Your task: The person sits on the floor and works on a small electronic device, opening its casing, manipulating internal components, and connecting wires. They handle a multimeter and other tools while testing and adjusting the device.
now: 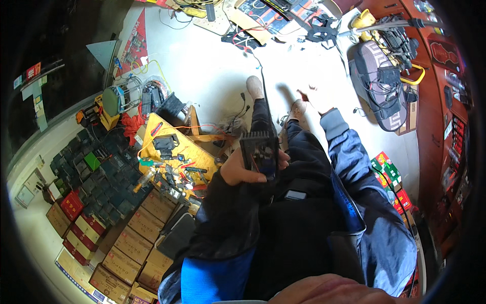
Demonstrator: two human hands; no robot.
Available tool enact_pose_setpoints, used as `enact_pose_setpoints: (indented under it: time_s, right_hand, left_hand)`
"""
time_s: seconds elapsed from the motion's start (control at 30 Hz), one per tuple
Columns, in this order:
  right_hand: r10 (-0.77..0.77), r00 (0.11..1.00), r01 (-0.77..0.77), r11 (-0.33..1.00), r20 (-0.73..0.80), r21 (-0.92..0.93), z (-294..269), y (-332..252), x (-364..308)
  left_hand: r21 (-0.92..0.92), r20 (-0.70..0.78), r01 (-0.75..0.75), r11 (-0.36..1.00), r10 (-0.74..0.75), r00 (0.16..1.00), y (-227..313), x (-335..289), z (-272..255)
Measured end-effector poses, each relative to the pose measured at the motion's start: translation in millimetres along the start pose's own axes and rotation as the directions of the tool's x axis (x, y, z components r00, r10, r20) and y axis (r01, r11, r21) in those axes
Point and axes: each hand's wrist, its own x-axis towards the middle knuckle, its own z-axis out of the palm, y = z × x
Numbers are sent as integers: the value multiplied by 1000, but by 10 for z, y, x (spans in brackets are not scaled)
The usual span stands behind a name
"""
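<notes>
A black rectangular box with a finned end (259, 152) sits above the person's dark-trousered legs (305, 149), clasped between thumb and fingers of the left hand (238, 169). Leftward, a yellow wooden counter (201, 156) carries scattered small tools (196, 170); glare washes out the right hand (317, 99), its state unclear.

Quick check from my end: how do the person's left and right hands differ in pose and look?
The left hand grips the black box; whether the right hand holds anything is too washed out to tell.
The left hand is close to the body, while the right hand reaches farther out, over the pale floor.
The left hand shows clearly; the right hand is bleached by glare.
Both extend from dark sleeves.
</notes>
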Motion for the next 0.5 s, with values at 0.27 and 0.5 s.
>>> enact_pose_setpoints:
  time_s: [0.27,0.5]
  right_hand:
    - [210,978,-210,977,-9,-35,1035,-268,2133]
    - [553,833,-459,663,-25,-592,2347,166,3518]
  left_hand:
    - [452,121,162,877,-240,963,1092,-760,-691]
    - [273,37,240,932,-259,965,1328,-1274,-1386]
